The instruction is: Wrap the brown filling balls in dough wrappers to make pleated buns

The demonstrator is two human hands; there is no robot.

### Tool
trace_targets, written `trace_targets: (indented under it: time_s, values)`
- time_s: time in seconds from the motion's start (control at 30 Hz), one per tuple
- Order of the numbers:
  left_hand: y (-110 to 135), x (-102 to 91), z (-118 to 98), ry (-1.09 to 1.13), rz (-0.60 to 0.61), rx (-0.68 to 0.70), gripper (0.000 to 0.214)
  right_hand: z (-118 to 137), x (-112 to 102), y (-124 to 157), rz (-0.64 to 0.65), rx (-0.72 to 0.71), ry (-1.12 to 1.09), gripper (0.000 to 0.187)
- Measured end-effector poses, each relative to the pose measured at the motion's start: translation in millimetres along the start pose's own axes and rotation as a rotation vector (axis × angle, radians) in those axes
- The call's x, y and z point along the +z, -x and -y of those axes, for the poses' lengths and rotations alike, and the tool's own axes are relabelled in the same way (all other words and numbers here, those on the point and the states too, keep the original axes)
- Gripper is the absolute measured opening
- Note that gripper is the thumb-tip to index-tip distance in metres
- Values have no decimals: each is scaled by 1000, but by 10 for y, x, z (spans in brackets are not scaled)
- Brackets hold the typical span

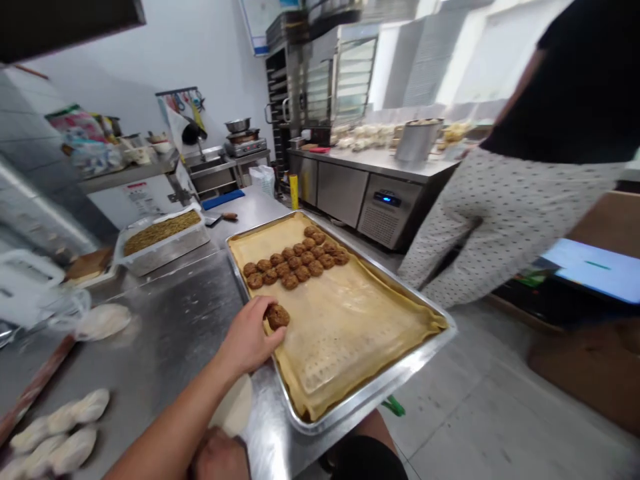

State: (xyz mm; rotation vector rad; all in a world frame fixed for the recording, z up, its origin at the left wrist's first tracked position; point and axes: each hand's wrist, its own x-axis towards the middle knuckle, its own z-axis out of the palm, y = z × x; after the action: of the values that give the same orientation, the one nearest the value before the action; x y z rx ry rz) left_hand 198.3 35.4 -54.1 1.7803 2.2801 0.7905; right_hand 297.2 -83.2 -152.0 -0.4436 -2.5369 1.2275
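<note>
My left hand (253,333) closes its thumb and fingers round a brown filling ball (278,317) at the left rim of a large metal tray (370,399). A sheet of pale dough (345,327) lines the tray and folds up along its edges. Across its far half sit rows of similar brown balls (293,263). Low in the picture, my right hand (220,457) is partly behind my left forearm, its fingers curled; what they hold, if anything, is hidden. Beside it lies a flat round of dough (235,407) on the steel table.
On the table (200,320) stand a bin of chopped filling (165,237), a scraper (220,218), a rolling pin (40,383) and twisted dough pieces (63,427). The tray's right side overhangs the floor. Another person (500,200) stands close on the right, by a counter (365,160).
</note>
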Motion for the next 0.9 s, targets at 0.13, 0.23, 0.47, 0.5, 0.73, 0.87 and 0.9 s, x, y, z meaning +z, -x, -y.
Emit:
trace_targets:
  time_s: [0.13,0.23,0.47,0.5,0.73,0.87,0.9]
  values:
    - [1160,-570,179,114,-256,-48,47,-12,245,-107,28,22,19,24]
    - [2180,-742,506,-51,-494,-113,48,-6,306,-105,-56,41,-15,26]
    - [3382,-240,906,-254,-600,-240,39,24,345,-99,-141,-3,-85,18]
    - [3406,-163,915,-255,-605,-237,38,30,357,-103,-139,-3,-82,18]
    - [3281,-61,1065,-190,-468,-61,48,66,378,-121,-133,21,-78,21]
    - [3281,-8,1143,-202,-459,-44,42,100,378,-127,-122,44,-76,19]
    - [3312,16,1156,-206,-451,-36,41,113,379,-129,-111,53,-70,18]
